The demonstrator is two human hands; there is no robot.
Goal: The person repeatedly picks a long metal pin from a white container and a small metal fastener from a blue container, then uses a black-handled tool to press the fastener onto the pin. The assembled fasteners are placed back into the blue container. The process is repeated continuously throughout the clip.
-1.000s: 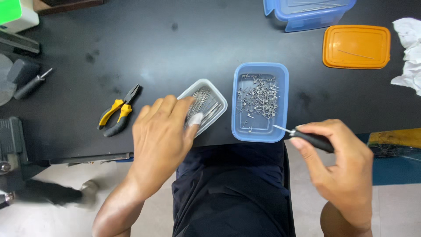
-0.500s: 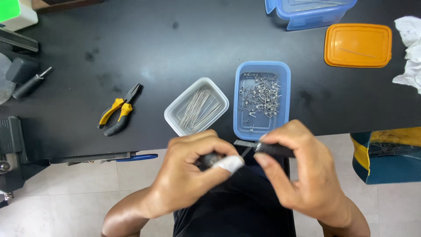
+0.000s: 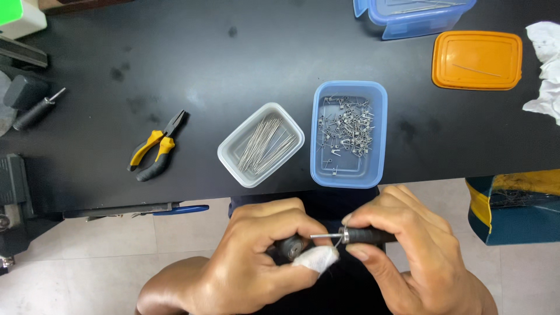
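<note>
Gripping my black-handled tool [image 3: 367, 236], its thin steel tip bare: right hand [image 3: 408, 251] clamped on it, bandaged left hand [image 3: 256, 262] pinching the tip.

Yellow-handled pliers [image 3: 156, 147], orange lid [image 3: 477, 60], crumpled white cloth [image 3: 546, 70].

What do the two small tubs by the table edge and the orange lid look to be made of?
White tub: translucent, matte plastic; the wire pins show through its rim. Blue tub: semi-clear glossy plastic, its floor visible under the small metal pieces. Orange lid: opaque plastic, soft sheen, moulded raised rim.
</note>
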